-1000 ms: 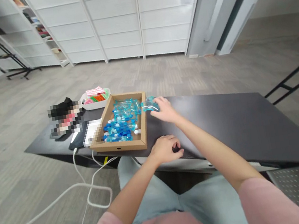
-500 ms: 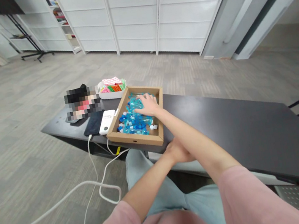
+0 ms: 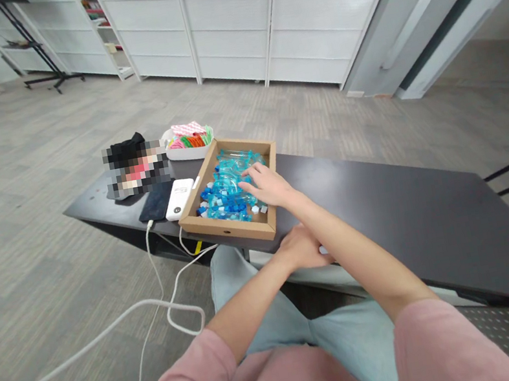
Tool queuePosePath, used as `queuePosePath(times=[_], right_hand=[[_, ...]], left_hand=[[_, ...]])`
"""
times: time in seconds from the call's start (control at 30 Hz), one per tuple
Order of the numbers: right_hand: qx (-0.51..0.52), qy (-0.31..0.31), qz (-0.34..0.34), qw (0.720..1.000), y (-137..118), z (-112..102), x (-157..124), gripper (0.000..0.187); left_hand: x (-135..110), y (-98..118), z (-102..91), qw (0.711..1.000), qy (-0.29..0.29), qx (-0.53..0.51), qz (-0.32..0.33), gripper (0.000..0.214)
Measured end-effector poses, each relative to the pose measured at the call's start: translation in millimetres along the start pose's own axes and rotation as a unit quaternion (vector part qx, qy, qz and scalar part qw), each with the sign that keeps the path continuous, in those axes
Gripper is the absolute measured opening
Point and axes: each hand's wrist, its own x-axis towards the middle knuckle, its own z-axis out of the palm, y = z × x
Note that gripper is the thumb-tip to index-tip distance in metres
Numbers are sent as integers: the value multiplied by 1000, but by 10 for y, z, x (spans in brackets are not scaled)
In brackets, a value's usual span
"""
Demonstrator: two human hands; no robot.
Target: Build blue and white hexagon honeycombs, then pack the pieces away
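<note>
My right hand [image 3: 267, 185] hovers over the right side of a shallow cardboard box [image 3: 228, 228], fingers spread, apparently holding nothing. Inside lie several clear blue plastic pieces [image 3: 234, 184], jumbled with small blue and white cap-like pieces [image 3: 218, 208]. Two white pieces [image 3: 256, 209] sit in the near right corner. My left hand [image 3: 303, 247] rests at the table's front edge, beneath my crossed right forearm. Its fingers look curled and are partly hidden, with a bit of something white [image 3: 323, 249] showing beside them; what it is I cannot make out.
Left of the box lie a white power bank [image 3: 180, 199] and a dark flat pouch [image 3: 157, 202], with white cables [image 3: 153, 261] hanging off the edge. Behind stands a white tray [image 3: 189, 153] of colourful items. The dark table [image 3: 386, 213] stretches to the right.
My right hand has drawn back from the middle of the box toward its right side. A bit of white now shows by my left hand, and the view has tilted slightly.
</note>
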Motion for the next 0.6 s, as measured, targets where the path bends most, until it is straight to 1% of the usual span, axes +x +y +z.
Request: queuePosePath(times=[0.07, 0.13, 0.2, 0.27, 0.3, 0.37, 0.4, 0.43, 0.47, 0.53, 0.57, 0.6], right_hand=[[-1, 30, -21, 999, 41, -43, -112, 45], [17, 66, -30, 997, 144, -110, -296, 42], [38, 109, -21, 993, 327, -195, -572, 41], [64, 152, 10, 986, 584, -280, -937, 43], [86, 175, 36, 980, 730, -315, -1147, 45], [116, 213, 108, 964, 1026, -361, -1592, 52], [122, 221, 145, 957, 1161, -372, -1812, 55], [126, 227, 179, 949, 1282, -374, -2018, 57], [134, 228, 210, 941, 1383, -370, -2201, 58], [154, 245, 258, 922, 1522, -348, -2471, 59], [170, 258, 273, 911, 1562, -333, -2552, 59], [187, 273, 282, 901, 1587, -319, -2599, 60]], left_hand=[[16, -1, -3, 1000, 0, 22, 10, 22], [41, -2, 3, 999, -2, 45, 22, 10], [47, 13, 18, 998, -5, 57, 31, 12], [-8, 63, 13, 997, -5, 71, 44, 18], [-72, 108, -13, 995, -3, 83, 60, 22], [-279, 240, -153, 986, 25, 119, 117, 29], [-413, 321, -279, 977, 51, 137, 155, 30], [-559, 403, -447, 965, 101, 154, 184, 26], [-707, 478, -654, 946, 172, 163, 220, 20], [-967, 568, -1161, 907, 299, 188, 231, 10], [-1068, 565, -1439, 887, 359, 212, 198, 6], [-1146, 525, -1714, 877, 404, 234, 114, 6]])
